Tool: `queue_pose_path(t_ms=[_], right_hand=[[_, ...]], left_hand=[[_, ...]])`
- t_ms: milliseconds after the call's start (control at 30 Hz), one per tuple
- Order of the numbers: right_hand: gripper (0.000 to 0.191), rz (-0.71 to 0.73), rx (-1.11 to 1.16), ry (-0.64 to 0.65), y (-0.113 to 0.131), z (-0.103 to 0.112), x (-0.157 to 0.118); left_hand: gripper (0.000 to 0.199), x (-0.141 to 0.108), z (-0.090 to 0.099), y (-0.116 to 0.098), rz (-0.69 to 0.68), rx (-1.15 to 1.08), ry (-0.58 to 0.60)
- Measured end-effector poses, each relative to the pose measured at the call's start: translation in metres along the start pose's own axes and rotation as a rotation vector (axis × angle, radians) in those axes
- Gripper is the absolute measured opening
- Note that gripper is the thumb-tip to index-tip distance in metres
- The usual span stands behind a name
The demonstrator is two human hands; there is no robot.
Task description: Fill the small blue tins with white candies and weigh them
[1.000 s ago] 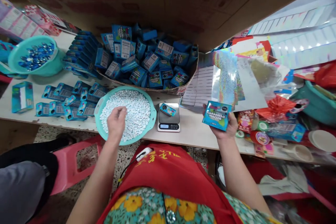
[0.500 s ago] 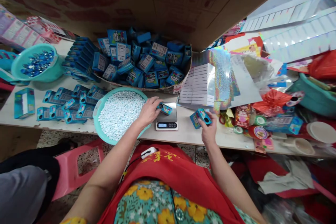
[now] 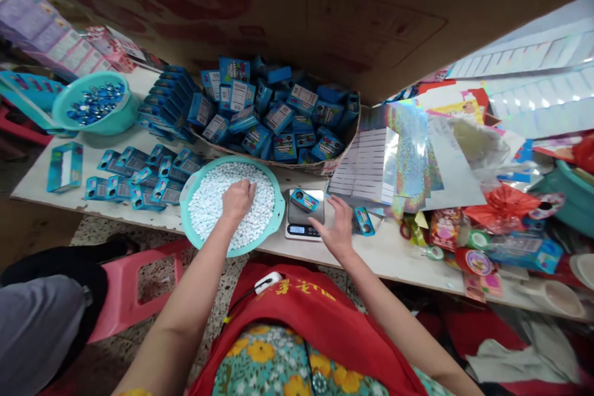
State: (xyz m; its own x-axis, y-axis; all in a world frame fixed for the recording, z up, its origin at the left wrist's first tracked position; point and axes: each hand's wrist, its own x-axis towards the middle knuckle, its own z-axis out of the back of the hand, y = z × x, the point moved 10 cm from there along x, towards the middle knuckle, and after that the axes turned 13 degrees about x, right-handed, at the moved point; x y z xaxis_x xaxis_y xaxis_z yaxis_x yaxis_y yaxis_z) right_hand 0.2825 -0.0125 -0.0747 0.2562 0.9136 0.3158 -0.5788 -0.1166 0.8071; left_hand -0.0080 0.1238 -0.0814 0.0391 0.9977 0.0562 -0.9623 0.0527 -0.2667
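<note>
My left hand (image 3: 238, 199) is in the turquoise bowl (image 3: 186, 213), touching the small white candies (image 3: 218, 182). Its fingers are curled together, and I cannot see what is between them. Right of the bowl, a blue candy box (image 3: 305, 200) lies tilted on the pan of a small digital scale (image 3: 302, 230). My right hand (image 3: 338, 223) hovers at the scale's right side, fingers apart and holding nothing. Another blue box (image 3: 364, 221) rests on the table just beyond that hand.
A carton (image 3: 325, 168) heaped with blue boxes stands behind the bowl. To the left are rows of boxes (image 3: 143, 174) and a bowl of blue-wrapped pieces (image 3: 93, 124). Shiny sheets (image 3: 366, 154) lie at right. A pink stool (image 3: 120, 303) and a person's grey sleeve (image 3: 37, 334) are below left.
My left hand has gone from the box on the scale into the bowl of candies. My right hand has let go of its box on the table and moved left to the scale.
</note>
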Motion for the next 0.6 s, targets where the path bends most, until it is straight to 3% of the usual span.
queue_pose_path(t_ms=[100,167,267,333,400,467,533,600], right_hand=[[0.052,-0.126,0.092,0.122,-0.001,-0.046,0.022],[0.047,-0.189,0.118,0.108,0.005,-0.052,0.033],[0.041,-0.106,0.150,0.057,0.047,-0.039,0.051],[0.036,0.007,0.194,0.138,0.091,-0.043,0.060],[0.036,0.082,0.220,0.251,0.130,-0.061,0.064],[0.037,0.126,0.206,0.361,0.158,-0.088,0.064],[0.036,0.163,0.164,0.451,0.176,-0.115,0.061],[0.035,0.181,0.127,0.489,0.185,-0.134,0.059]], left_hand=[[0.033,0.003,0.008,0.029,0.222,-0.315,-0.048],[0.038,0.001,0.017,0.051,0.361,-0.502,-0.101],[0.037,-0.007,0.011,0.079,0.611,-1.055,-0.065],[0.034,-0.013,0.004,0.078,0.743,-1.483,0.006],[0.031,-0.013,0.012,0.069,0.768,-1.690,0.064],[0.030,-0.010,0.029,0.055,0.720,-1.762,0.092],[0.034,-0.005,0.054,0.042,0.613,-1.758,0.046],[0.039,-0.002,0.081,0.033,0.509,-1.681,-0.072]])
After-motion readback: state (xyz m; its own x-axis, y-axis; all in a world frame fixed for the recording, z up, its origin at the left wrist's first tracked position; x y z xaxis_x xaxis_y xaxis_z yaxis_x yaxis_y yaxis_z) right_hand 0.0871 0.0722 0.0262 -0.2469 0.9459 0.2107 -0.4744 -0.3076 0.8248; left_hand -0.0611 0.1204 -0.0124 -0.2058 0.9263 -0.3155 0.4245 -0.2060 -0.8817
